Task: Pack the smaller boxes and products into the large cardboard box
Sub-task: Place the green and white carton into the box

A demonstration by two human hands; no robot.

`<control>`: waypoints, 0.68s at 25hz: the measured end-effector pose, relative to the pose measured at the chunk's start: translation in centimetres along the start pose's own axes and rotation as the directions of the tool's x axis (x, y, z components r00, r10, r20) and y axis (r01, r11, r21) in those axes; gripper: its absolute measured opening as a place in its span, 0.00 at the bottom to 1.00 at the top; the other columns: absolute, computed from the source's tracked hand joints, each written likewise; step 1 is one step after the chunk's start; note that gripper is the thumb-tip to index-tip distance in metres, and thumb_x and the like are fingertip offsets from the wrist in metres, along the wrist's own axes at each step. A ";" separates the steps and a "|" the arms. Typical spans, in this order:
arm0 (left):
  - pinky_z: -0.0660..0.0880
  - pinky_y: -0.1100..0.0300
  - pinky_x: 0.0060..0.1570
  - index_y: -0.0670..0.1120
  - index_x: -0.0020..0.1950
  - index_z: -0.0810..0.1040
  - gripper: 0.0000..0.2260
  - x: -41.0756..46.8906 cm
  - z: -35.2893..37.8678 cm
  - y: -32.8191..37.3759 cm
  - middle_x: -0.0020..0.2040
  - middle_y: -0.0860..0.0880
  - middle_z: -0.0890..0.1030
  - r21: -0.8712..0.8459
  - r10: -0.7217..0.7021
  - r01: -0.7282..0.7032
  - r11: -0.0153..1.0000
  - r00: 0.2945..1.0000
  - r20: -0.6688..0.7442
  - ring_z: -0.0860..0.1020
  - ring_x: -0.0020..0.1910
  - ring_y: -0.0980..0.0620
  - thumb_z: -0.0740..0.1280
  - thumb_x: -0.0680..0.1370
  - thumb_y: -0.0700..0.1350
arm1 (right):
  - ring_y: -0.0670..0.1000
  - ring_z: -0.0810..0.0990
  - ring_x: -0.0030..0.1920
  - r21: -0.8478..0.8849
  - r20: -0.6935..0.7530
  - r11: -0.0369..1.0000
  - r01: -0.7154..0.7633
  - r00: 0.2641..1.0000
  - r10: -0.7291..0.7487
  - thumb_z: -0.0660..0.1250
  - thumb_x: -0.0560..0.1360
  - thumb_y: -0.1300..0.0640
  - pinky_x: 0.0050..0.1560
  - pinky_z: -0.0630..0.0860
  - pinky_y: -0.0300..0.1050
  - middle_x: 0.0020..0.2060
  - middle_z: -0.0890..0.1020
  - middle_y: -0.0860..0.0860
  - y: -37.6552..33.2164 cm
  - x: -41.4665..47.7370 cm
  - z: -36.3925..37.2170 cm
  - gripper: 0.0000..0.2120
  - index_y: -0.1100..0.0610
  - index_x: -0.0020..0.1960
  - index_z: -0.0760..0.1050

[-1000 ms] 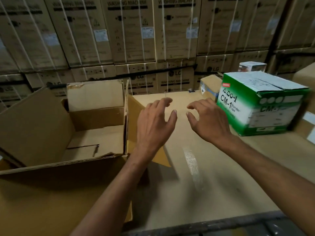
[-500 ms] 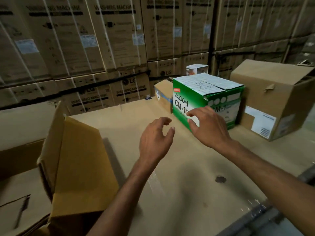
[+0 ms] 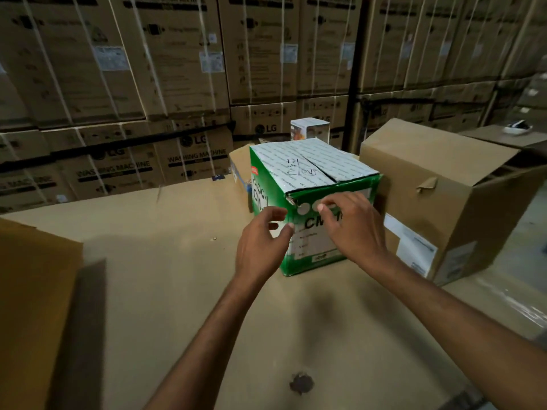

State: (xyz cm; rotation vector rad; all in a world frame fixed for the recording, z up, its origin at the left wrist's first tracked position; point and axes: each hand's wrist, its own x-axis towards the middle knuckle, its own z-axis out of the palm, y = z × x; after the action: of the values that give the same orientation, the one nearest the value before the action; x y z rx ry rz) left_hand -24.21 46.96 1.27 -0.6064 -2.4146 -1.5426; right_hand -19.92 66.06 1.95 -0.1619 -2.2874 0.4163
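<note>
A green and white box (image 3: 307,176) marked CM-1 stands on the cardboard work surface (image 3: 177,276), its near corner facing me. My left hand (image 3: 262,250) hovers at the box's left front face, fingers loosely curled and holding nothing. My right hand (image 3: 352,229) lies in front of the box's right front face, fingers spread over its printed label; contact is unclear. At the far left only one flap of the large open cardboard box (image 3: 32,291) shows.
A brown carton (image 3: 444,196) with a white label stands right of the green box. A small brown box (image 3: 241,167) and a small white product box (image 3: 309,128) sit behind it. Stacked washing machine cartons (image 3: 177,69) form the back wall.
My view has swung right, away from the large open box. Both hands have moved forward to the green box's near corner.
</note>
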 end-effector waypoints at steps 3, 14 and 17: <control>0.80 0.48 0.54 0.55 0.62 0.78 0.13 2.0 3.0 1.0 0.59 0.61 0.80 -0.089 -0.069 0.068 0.994 0.998 -0.004 0.79 0.56 0.59 0.71 0.78 0.53 | 0.50 0.75 0.55 -0.017 -0.057 1.000 -0.024 0.998 0.023 0.65 0.82 0.48 0.47 0.68 0.44 0.53 0.83 0.49 3.7 3.6 -0.3 0.10 0.52 0.56 0.81; 0.77 0.42 0.62 0.56 0.77 0.62 0.32 11.7 8.7 -0.8 0.73 0.47 0.72 -0.090 -0.312 0.314 0.945 0.949 0.035 0.75 0.67 0.44 0.67 0.77 0.63 | 0.62 0.55 0.79 -0.116 0.335 0.890 -0.442 0.826 0.454 0.55 0.80 0.31 0.75 0.58 0.66 0.81 0.57 0.57 14.4 11.7 5.1 0.35 0.50 0.80 0.60; 0.78 0.43 0.61 0.58 0.75 0.62 0.30 11.4 8.9 -1.1 0.71 0.47 0.75 -0.082 -0.316 0.317 0.945 0.948 0.025 0.77 0.64 0.43 0.64 0.78 0.67 | 0.61 0.63 0.74 0.049 0.266 0.821 -0.569 0.800 0.538 0.63 0.79 0.35 0.62 0.66 0.56 0.74 0.70 0.57 14.5 12.3 5.0 0.34 0.53 0.77 0.66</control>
State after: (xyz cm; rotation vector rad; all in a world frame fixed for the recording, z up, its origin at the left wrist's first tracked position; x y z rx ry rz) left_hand -34.54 57.19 1.01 -0.2471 -2.5636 -1.7735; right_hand -32.19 81.46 2.21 -0.7718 -2.4123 0.9279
